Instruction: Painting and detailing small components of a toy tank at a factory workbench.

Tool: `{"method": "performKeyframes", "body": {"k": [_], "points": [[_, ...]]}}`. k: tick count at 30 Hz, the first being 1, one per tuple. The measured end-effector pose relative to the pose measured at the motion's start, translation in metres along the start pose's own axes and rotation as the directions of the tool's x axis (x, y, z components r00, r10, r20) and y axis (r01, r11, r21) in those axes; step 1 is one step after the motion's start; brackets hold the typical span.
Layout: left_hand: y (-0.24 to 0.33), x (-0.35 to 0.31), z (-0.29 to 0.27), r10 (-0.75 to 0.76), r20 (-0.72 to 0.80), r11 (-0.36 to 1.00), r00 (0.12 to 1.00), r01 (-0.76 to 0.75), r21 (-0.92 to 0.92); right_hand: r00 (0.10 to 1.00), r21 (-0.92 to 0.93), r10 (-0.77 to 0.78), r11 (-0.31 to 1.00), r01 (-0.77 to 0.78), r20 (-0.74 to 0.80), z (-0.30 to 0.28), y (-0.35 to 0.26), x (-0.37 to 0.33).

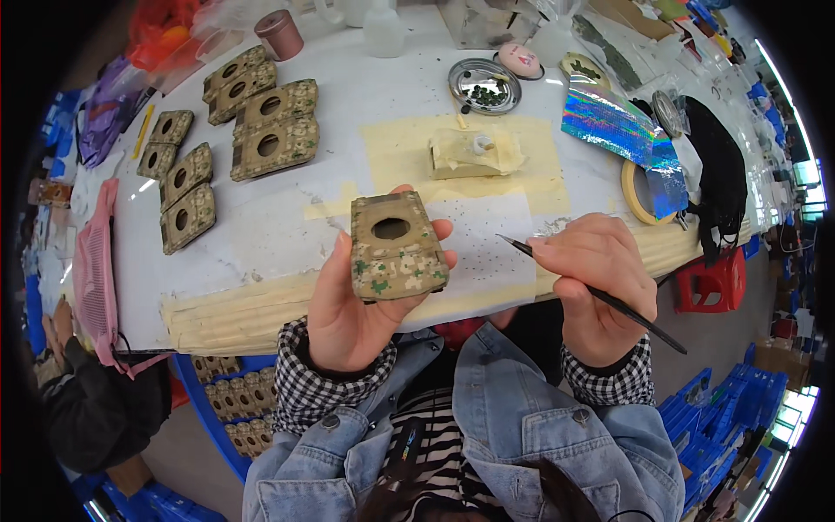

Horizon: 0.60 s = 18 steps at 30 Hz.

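Note:
My left hand holds up a tan camouflage model tank hull with a round hole in its top and green and pale pixel blotches near its lower end. The fingers wrap it from beneath and both sides. My right hand is closed on black pointed tweezers. Their tip points left, apart from the hull, above a white sheet scattered with tiny dark specks. Beyond the hull, a small block wrapped in yellowish tape sits on the table.
More camouflage hulls stand in groups at the table's left. A round metal dish holds small dark green bits. Holographic film and a tape roll lie at right. A blue tray of hulls sits below the edge, near another person's sleeve.

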<state>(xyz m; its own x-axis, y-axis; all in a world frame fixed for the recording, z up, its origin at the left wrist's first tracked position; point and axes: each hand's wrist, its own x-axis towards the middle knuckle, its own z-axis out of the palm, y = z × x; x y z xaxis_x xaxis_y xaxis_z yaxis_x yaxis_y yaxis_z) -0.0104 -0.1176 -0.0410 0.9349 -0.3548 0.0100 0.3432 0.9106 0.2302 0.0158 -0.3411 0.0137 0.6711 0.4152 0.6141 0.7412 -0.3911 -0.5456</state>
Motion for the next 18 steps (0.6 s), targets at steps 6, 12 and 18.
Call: {"method": "performKeyframes", "body": {"k": [6, 12, 18], "points": [[0.002, -0.002, 0.004, -0.028, -0.024, 0.995, 0.999, 0.030, 0.093, 0.983, 0.104, -0.164, 0.982, 0.155, 0.085, 0.012, -0.017, 0.024], [0.002, -0.004, 0.005, -0.045, -0.081, 0.964, 0.996, 0.064, 0.257, 0.973, 0.111, -0.201, 0.976, 0.188, 0.117, 0.023, -0.025, 0.031], [0.003, -0.005, 0.006, -0.065, -0.083, 0.957, 0.994, 0.085, 0.277, 0.971, 0.109, -0.166, 0.983, 0.149, 0.170, 0.021, -0.028, 0.032]]}}
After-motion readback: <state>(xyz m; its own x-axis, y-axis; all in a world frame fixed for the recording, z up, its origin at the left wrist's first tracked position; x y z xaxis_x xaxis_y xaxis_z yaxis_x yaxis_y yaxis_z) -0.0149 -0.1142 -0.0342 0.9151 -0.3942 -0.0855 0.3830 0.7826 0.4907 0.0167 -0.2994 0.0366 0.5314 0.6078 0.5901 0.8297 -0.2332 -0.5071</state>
